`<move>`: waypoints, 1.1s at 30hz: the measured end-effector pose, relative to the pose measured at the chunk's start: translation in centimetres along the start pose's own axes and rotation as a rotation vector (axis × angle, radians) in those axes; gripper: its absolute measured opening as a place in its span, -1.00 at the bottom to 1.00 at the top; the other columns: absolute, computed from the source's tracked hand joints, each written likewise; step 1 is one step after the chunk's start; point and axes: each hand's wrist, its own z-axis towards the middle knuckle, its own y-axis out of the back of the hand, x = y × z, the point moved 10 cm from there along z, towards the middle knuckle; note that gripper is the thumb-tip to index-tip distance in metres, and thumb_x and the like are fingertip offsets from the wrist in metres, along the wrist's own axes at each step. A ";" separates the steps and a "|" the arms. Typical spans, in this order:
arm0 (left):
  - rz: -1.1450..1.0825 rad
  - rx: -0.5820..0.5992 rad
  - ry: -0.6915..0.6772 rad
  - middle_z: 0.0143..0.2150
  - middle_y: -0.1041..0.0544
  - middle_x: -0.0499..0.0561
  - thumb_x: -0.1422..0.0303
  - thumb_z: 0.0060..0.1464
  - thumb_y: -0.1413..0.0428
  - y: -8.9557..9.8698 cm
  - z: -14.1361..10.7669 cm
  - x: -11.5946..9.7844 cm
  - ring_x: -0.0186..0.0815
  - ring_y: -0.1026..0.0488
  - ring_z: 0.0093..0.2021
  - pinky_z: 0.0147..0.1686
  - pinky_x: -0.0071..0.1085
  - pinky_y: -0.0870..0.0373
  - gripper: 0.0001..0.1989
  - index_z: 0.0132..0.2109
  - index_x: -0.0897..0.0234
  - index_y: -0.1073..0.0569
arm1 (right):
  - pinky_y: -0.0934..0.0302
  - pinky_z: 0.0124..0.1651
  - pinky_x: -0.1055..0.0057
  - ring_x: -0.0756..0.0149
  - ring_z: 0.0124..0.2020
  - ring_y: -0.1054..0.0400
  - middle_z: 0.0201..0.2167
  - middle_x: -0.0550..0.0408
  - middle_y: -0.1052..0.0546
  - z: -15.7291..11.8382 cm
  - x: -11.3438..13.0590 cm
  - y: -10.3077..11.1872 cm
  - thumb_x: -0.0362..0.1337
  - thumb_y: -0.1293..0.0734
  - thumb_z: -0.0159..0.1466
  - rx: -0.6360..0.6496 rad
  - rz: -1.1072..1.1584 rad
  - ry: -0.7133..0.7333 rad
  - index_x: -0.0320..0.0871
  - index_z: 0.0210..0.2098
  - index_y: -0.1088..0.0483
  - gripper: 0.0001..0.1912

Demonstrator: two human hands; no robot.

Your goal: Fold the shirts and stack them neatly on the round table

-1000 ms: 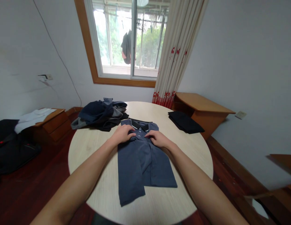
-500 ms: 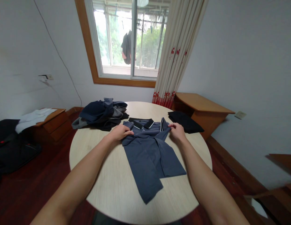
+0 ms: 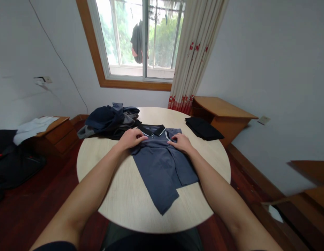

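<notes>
A dark grey polo shirt (image 3: 156, 167) lies on the round table with its black, white-edged collar at the far side. Its lower part is folded up and spreads toward me at an angle. At the shirt's left shoulder, my left hand (image 3: 131, 138) is closed on the cloth, thumb stretched toward the buttons. My right hand (image 3: 181, 142) pinches cloth beside the sleeve cuff (image 3: 167, 136) with white stripes, which lies turned in over the chest. The fingertips of both hands are partly hidden.
A heap of dark clothes (image 3: 107, 120) sits at the table's back left. Folded black cloth (image 3: 203, 128) lies at the right edge of the pale round table (image 3: 117, 195). Beyond stand a wooden desk (image 3: 224, 106) and a curtain (image 3: 195, 55); a small cabinet (image 3: 56, 134) is at left.
My right hand has moved left, bringing the striped sleeve inward over the shirt's chest. My left hand stays at the left shoulder. The view has shifted slightly.
</notes>
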 end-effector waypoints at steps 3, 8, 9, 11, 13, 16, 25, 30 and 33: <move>-0.047 0.293 0.011 -0.17 -0.65 0.01 -0.05 -0.03 -0.27 -3.6 -0.5 0.0 -0.18 -0.54 -0.18 -0.23 -0.40 -0.34 -0.58 -0.16 0.14 -0.64 | -0.24 -0.08 0.30 0.13 -0.16 -0.44 -0.22 -0.04 -0.62 0.1 -0.7 -0.1 -0.10 -0.42 0.21 0.003 -0.006 -0.038 -0.09 -0.28 -0.59 -0.79; -0.024 0.391 0.066 -0.13 -0.65 0.00 0.09 -0.18 -0.34 -4.8 -0.8 2.2 -0.12 -0.55 -0.11 -0.15 -0.39 -0.38 -0.64 -0.20 0.11 -0.63 | -0.22 -0.19 0.34 0.19 -0.34 -0.41 -0.39 0.02 -0.58 0.4 -4.0 2.0 -0.18 -0.36 0.22 -0.134 0.244 -0.120 -0.13 -0.37 -0.54 -0.83; -0.017 0.374 0.082 -0.16 -0.66 0.01 0.12 -0.15 -0.32 -4.5 -0.7 2.6 -0.12 -0.55 -0.13 -0.16 -0.38 -0.39 -0.69 -0.23 0.12 -0.63 | -0.22 -0.20 0.34 0.19 -0.35 -0.39 -0.41 0.01 -0.57 0.2 -5.1 3.1 -0.18 -0.35 0.22 -0.218 0.291 -0.156 -0.15 -0.37 -0.52 -0.82; -0.013 0.300 0.098 -0.21 -0.66 0.02 0.18 -0.08 -0.26 -3.2 -0.5 3.0 -0.12 -0.55 -0.17 -0.16 -0.35 -0.40 -0.77 -0.26 0.14 -0.64 | -0.23 -0.18 0.32 0.18 -0.35 -0.38 -0.39 -0.02 -0.55 -0.6 -7.8 5.7 -0.17 -0.30 0.25 -0.444 0.361 -0.257 -0.18 -0.34 -0.48 -0.79; -0.042 0.146 0.100 -0.20 -0.66 0.04 0.26 -0.01 -0.18 -0.8 -0.3 3.2 -0.13 -0.56 -0.15 -0.11 -0.32 -0.42 -0.80 -0.25 0.17 -0.64 | -0.25 -0.12 0.28 0.15 -0.30 -0.39 -0.33 -0.06 -0.55 -2.1 -10.8 8.2 -0.18 -0.25 0.29 -0.695 0.405 -0.380 -0.20 -0.26 -0.44 -0.78; -0.127 -0.245 0.150 -0.17 -0.66 0.03 0.40 0.02 -0.07 4.5 -0.7 4.3 -0.17 -0.56 -0.13 -0.04 -0.31 -0.44 -0.74 -0.20 0.21 -0.64 | -0.25 0.00 0.21 0.10 -0.19 -0.41 -0.21 -0.13 -0.53 -4.7 -14.3 10.6 -0.19 -0.19 0.33 -0.978 0.419 -0.519 -0.21 -0.17 -0.37 -0.77; -0.336 -0.807 0.359 -0.21 -0.62 0.04 0.41 0.11 0.00 8.8 -3.8 9.2 -0.25 -0.54 -0.15 -0.06 -0.36 -0.46 -0.78 -0.21 0.31 -0.53 | -0.28 0.04 0.18 0.09 -0.15 -0.42 -0.17 -0.17 -0.52 -4.5 -15.7 9.6 -0.10 -0.20 0.32 -0.958 0.485 -0.509 -0.24 -0.15 -0.38 -0.68; -0.348 -0.348 0.384 0.01 -0.62 0.11 0.26 0.19 0.02 3.1 -1.5 6.8 -0.14 -0.54 0.04 0.07 -0.27 -0.43 -0.61 0.07 0.28 -0.52 | -0.26 0.17 0.13 0.06 0.02 -0.44 0.01 -0.21 -0.54 -0.3 -8.6 4.3 -0.01 -0.41 0.18 -0.357 0.489 -0.112 -0.24 0.01 -0.46 -0.48; -0.249 0.013 0.317 0.16 -0.56 0.14 0.19 0.07 -0.15 -1.4 -0.8 4.2 -0.07 -0.53 0.12 0.14 -0.26 -0.40 -0.34 0.31 0.25 -0.36 | -0.13 0.31 0.04 -0.02 0.22 -0.34 0.21 -0.22 -0.45 0.0 -5.1 1.3 -0.04 -0.54 0.06 -0.077 0.366 0.014 -0.18 0.17 -0.42 -0.27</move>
